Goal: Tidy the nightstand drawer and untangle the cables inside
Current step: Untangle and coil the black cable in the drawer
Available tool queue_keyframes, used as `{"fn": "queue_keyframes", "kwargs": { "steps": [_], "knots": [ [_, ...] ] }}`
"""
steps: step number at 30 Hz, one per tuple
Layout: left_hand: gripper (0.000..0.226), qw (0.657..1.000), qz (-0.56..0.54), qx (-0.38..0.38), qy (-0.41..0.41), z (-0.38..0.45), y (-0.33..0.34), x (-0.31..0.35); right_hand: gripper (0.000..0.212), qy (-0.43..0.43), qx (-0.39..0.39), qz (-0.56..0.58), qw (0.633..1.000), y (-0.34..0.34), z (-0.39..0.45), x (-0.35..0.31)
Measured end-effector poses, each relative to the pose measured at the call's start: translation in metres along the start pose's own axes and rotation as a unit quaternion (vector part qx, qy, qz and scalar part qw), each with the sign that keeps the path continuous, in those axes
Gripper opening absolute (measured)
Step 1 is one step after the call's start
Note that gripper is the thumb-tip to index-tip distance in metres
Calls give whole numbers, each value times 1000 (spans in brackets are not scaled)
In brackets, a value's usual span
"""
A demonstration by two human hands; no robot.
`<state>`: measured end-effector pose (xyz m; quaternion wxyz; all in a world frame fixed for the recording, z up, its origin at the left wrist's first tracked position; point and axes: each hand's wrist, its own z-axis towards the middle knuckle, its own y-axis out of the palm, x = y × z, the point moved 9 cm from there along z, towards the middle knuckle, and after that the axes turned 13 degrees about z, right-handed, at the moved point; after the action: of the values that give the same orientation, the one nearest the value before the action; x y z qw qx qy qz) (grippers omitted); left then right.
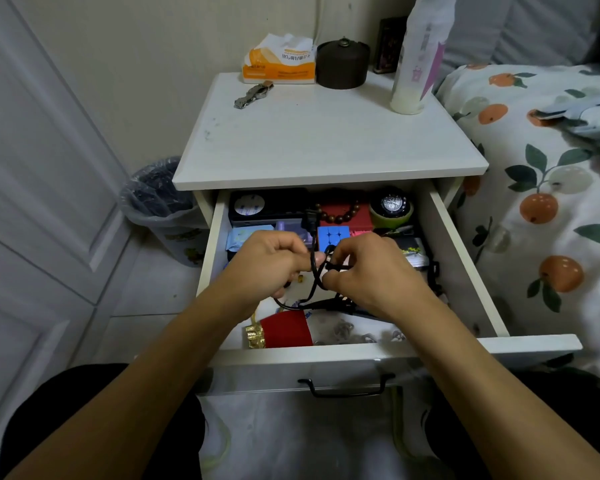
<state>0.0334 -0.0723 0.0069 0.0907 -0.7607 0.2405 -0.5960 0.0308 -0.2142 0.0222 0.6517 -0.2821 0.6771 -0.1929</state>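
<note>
One drawer (465,258) stands pulled out of the nightstand (312,140), and two hands work above its middle. The left hand (267,261) and the right hand (371,271) both have their fingers curled tight, pinching one black cable (314,282) between them; the cable loops around the right fingertips (329,259), crosses the gap between the hands, and trails down to a tangle lying on the drawer floor just below the right wrist. How many separate cables make up that tangle I cannot tell. Behind the hands in the drawer sit one blue cube (333,237), one bead bracelet (340,211) on a red box, one watch (392,204) on a green stand, and one black box (267,206) in the back left corner. A red pouch (284,329) with gold trim lies at the front. On top of the nightstand are one tissue pack (279,60), one dark round jar (342,64), one metal watch band (253,93) and one tall white bottle (413,71). One bin (160,199) stands to the left, and a bed with orange-print bedding (541,188) to the right.
</note>
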Motion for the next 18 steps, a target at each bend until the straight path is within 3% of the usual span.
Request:
{"fn": "queue_keyframes", "kwargs": {
  "steps": [3, 7, 11, 14, 18],
  "knots": [
    [26, 1000, 3, 14, 3, 1, 1, 0, 15, 2, -38, -4, 999, 1, 1, 1],
    [26, 991, 36, 81, 97, -3, -6, 19, 15, 68, -89, 126, 986, -3, 3, 12],
    [31, 977, 69, 132, 151, -7, -5, 30, 18, 102, -69, 83, 989, -11, 5, 24],
    [32, 984, 45, 122, 120, -3, 1, 26, 18, 83, -19, 33, 996, -16, 7, 24],
    [26, 990, -102, 91, 27, 8, -16, 6, 17, 19, 8, -24, 999, -24, 5, 19]
  ]
}}
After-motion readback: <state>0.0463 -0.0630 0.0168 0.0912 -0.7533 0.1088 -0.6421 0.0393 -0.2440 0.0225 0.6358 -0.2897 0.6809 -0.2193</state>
